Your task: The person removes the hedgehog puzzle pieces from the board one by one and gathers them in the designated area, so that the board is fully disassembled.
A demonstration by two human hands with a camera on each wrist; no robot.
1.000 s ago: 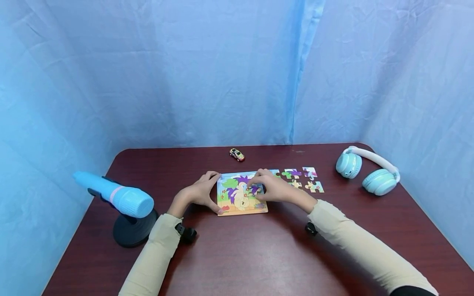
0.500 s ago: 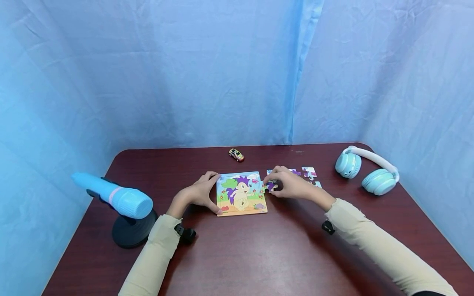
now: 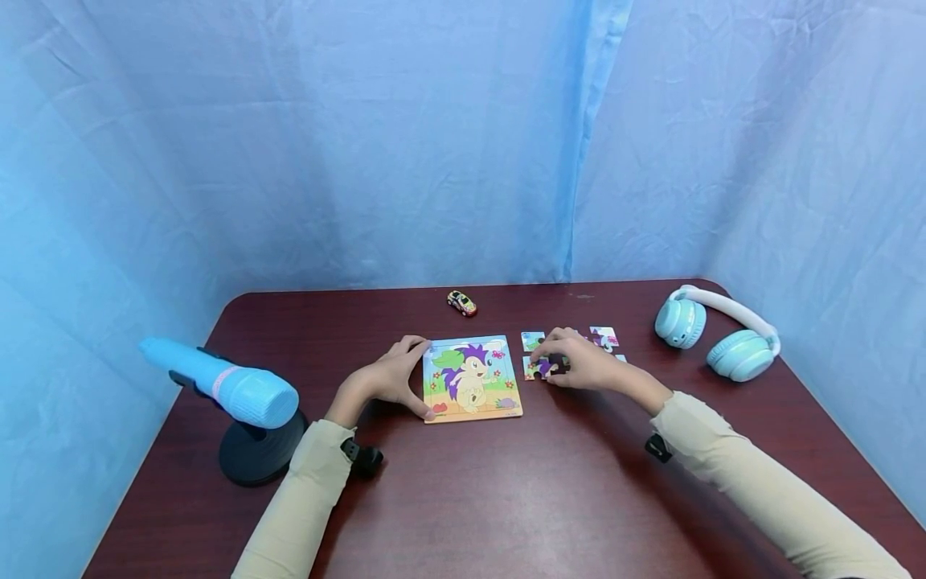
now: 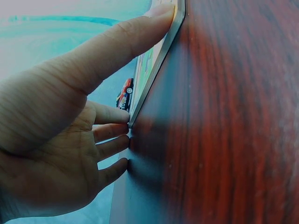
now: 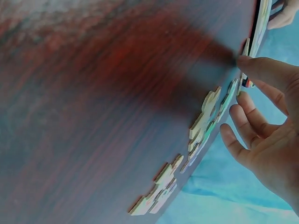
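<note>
In the head view, a square hedgehog picture puzzle board (image 3: 473,386) lies flat near the middle of the table. My left hand (image 3: 391,374) rests along its left side, thumb on the near corner and index fingertip at the far corner. The left wrist view shows that thumb (image 4: 135,37) lying on the board's edge with the other fingers fairly straight. Just right of the board, my right hand (image 3: 579,362) pinches a purple-and-green puzzle piece (image 3: 533,369) between thumb and index finger, low at the table. My fingers hide part of this piece.
Another puzzle piece (image 3: 533,340) lies behind the pinched one, and several more (image 3: 604,335) are partly covered by my right hand. A toy car (image 3: 461,303) stands behind the board. Headphones (image 3: 741,354) lie at the right; a blue microphone (image 3: 256,394) on a stand is at the left.
My right hand has moved right from over the board with the puzzle piece, bringing it down to the table beside the board. The left hand has stayed in place.
</note>
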